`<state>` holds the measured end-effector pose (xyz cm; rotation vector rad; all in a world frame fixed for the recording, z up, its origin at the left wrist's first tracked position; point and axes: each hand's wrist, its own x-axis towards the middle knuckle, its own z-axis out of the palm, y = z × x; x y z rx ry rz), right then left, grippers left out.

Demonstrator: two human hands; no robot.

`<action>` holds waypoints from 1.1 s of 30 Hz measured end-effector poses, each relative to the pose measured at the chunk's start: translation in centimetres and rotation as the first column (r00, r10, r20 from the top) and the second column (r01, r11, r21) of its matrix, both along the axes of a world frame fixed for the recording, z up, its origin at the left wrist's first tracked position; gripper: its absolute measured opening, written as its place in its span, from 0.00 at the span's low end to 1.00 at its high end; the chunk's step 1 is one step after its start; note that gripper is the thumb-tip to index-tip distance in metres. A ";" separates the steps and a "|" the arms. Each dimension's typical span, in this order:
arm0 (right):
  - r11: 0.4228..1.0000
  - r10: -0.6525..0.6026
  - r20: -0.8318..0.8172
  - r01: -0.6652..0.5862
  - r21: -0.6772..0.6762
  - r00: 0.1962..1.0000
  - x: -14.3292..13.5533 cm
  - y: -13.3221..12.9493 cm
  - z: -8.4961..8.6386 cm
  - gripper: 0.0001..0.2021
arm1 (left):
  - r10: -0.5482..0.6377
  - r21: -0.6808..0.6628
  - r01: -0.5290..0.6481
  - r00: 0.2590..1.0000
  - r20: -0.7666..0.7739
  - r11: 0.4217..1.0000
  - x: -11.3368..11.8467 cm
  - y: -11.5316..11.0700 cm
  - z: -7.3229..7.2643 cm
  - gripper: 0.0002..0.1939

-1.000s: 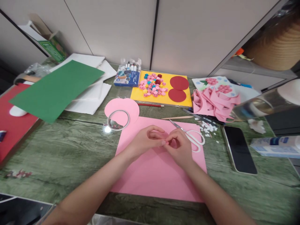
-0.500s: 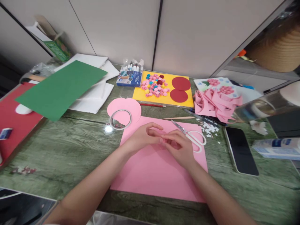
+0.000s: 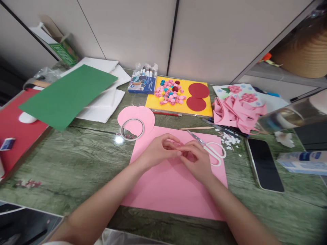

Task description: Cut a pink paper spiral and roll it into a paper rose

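Note:
Above a pink paper sheet (image 3: 163,190), my left hand (image 3: 163,148) and my right hand (image 3: 195,158) meet at their fingertips. Both are closed in a pinch. Whatever sits between the fingers is small, perhaps pink, and mostly hidden. White-handled scissors (image 3: 214,153) lie on the sheet just beyond my right hand, blades pointing away to the left. To the upper left of my left hand, a roll of tape (image 3: 122,131) rests partly over pink paper circles (image 3: 141,115).
Behind lies a yellow sheet (image 3: 153,102) bearing small coloured paper pieces (image 3: 168,92) and red circles (image 3: 198,90). Pink offcuts (image 3: 237,112), white scraps (image 3: 230,140) and a phone (image 3: 265,165) are right. Green paper (image 3: 68,95) and a marker box (image 3: 141,85) stand left and back.
The whole view has shifted slightly. My hands stay together over the pink sheet, their fingers changed only a little.

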<state>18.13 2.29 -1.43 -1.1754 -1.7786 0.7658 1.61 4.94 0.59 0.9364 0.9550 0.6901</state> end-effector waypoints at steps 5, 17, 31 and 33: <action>0.998 0.060 -0.014 -0.060 -0.023 0.998 0.1 0.0 -0.2 0.12 | -0.019 -0.046 0.019 1.000 0.000 0.999 -0.3 0.1 0.0 0.18; 0.998 -0.053 0.044 0.051 0.045 0.998 0.1 -0.1 -0.3 0.06 | 0.012 0.031 -0.011 0.999 -0.046 0.999 0.3 -0.2 -0.4 0.16; 0.999 -0.029 0.027 0.028 0.019 0.999 0.0 -0.1 -0.1 0.06 | 0.098 -0.059 -0.096 0.994 0.040 0.994 0.8 -0.7 -0.1 0.16; 1.000 0.000 0.024 0.000 0.020 1.000 0.0 -0.2 0.0 0.08 | 0.072 -0.040 -0.070 0.996 0.051 0.997 0.6 -0.4 -0.1 0.16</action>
